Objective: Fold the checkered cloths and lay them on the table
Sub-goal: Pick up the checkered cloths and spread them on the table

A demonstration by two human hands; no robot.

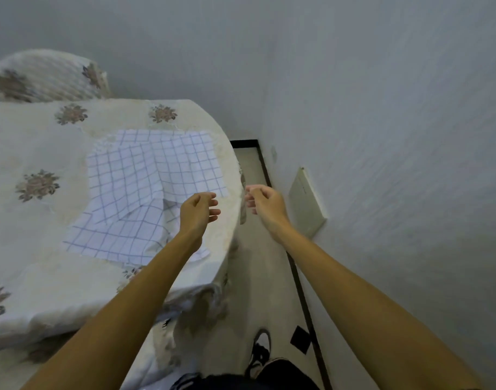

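White blue-checked cloths (145,190); cream floral tablecloth (38,142).

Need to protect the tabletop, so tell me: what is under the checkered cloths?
The checkered cloths lie overlapped on a cream flowered tablecloth. The tabletop beneath it is fully covered, and anything lying between the overlapping cloths is hidden too.
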